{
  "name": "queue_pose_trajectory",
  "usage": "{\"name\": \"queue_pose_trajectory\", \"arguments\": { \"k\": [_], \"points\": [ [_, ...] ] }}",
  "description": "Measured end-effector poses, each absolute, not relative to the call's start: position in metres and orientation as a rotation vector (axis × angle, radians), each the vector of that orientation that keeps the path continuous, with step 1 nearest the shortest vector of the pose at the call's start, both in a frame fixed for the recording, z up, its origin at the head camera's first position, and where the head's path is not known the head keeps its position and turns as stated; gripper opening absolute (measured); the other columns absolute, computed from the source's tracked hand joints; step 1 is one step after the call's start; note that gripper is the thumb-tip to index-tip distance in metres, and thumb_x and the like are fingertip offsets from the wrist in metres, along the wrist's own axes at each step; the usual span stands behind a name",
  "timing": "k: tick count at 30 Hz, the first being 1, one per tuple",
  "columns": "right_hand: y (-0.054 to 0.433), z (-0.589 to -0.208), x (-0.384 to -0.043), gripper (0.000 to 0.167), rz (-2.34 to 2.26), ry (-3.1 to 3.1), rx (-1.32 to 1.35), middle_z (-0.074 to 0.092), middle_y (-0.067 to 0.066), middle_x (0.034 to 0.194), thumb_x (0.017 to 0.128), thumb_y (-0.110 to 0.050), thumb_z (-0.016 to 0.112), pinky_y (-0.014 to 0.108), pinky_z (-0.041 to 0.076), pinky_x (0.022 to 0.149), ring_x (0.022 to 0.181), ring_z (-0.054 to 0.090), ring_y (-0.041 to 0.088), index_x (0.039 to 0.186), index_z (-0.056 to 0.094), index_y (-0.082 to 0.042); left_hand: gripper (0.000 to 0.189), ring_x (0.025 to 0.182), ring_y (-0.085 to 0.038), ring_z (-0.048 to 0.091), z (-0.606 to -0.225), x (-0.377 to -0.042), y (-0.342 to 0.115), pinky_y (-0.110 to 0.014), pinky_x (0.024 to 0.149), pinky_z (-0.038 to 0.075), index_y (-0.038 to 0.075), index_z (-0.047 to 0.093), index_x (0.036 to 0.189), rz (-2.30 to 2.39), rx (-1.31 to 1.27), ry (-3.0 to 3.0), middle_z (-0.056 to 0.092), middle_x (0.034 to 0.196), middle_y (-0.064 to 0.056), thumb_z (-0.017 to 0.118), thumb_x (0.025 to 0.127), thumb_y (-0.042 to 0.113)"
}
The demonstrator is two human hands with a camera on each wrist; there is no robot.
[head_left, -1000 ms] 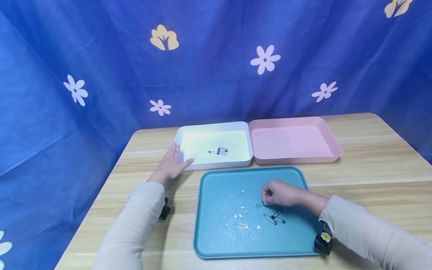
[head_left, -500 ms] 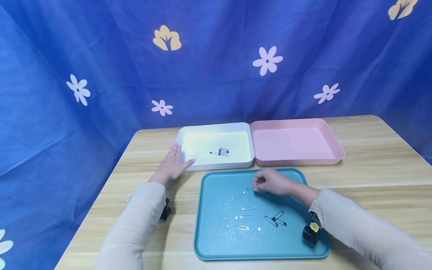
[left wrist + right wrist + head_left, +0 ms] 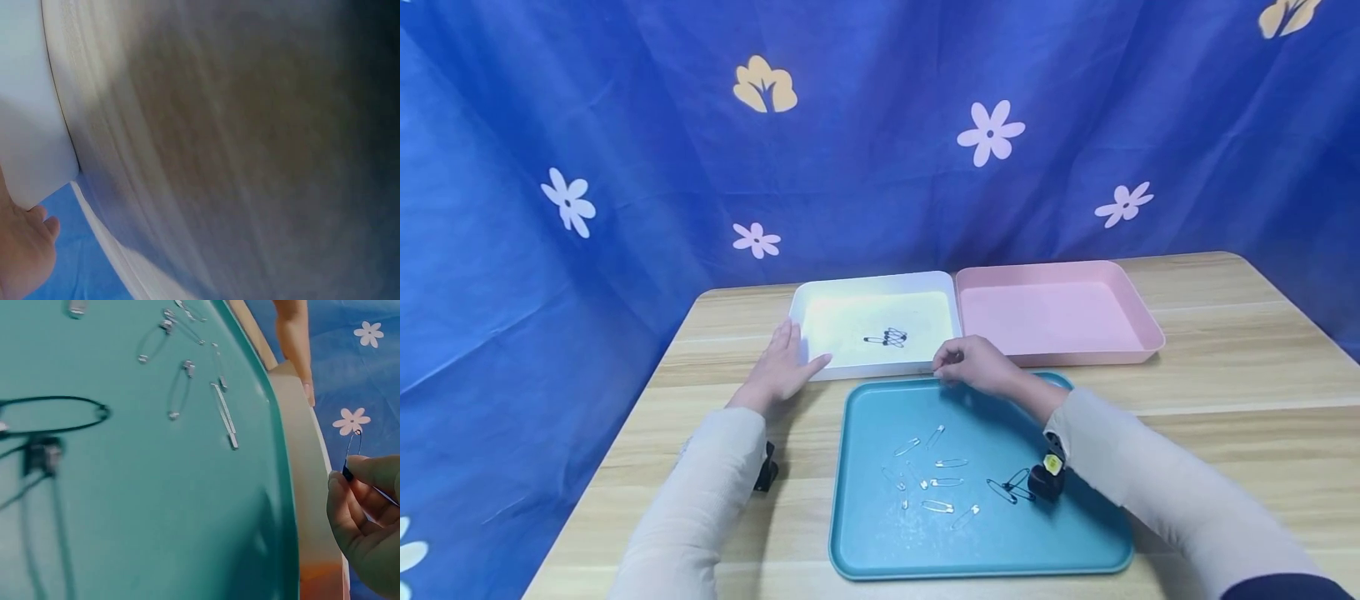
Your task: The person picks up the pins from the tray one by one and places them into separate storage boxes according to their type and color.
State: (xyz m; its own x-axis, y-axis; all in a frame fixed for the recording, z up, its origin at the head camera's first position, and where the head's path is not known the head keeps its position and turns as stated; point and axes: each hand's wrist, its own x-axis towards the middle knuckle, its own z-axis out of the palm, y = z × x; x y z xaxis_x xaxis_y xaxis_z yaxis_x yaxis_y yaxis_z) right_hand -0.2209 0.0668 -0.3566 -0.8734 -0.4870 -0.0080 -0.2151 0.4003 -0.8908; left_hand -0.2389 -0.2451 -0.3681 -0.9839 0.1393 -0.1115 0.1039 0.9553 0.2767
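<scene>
My left hand (image 3: 781,362) rests with its fingers spread on the left end of the white tray (image 3: 857,370). In the right wrist view, a black safety pin (image 3: 348,472) is pinched by its head between the thumb and fingertips of my right hand (image 3: 369,515). In the head view that hand is by the white tray's front right corner, over the back edge of the teal tray (image 3: 1060,542). Several silver safety pins (image 3: 937,506) lie scattered on the teal tray. A small cluster of black safety pins (image 3: 1002,491) lies there too, right of the silver ones.
Several black safety pins (image 3: 895,337) lie in the white tray. A pink tray (image 3: 1037,312) stands against its right side. All three trays are on a wooden table (image 3: 1232,367), with a blue flowered cloth (image 3: 880,167) hanging behind.
My right hand has lifted the black safety pin from among the pins and carried it back and left to the white tray's front edge. The left hand has stayed put.
</scene>
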Motion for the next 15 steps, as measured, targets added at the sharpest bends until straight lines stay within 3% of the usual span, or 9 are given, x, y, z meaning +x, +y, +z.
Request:
{"name": "queue_pose_trajectory", "arguments": {
  "k": [15],
  "points": [
    [0.033, -0.354, -0.249, 0.014, -1.605, 2.446, -0.462, 0.059, 0.007, 0.079, 0.081, -0.007, 0.059, 0.029, 0.048, 0.065, 0.072, 0.056, 0.017, 0.090, 0.062, 0.003, 0.092, 0.128, -0.033, -0.004, -0.368, -0.238, -0.247, -0.044, 0.102, 0.004, -0.007, 0.001, 0.134, 0.420, 0.187, 2.990, -0.007, 0.140, -0.021, 0.031, 0.082, 0.062]
  ]
}}
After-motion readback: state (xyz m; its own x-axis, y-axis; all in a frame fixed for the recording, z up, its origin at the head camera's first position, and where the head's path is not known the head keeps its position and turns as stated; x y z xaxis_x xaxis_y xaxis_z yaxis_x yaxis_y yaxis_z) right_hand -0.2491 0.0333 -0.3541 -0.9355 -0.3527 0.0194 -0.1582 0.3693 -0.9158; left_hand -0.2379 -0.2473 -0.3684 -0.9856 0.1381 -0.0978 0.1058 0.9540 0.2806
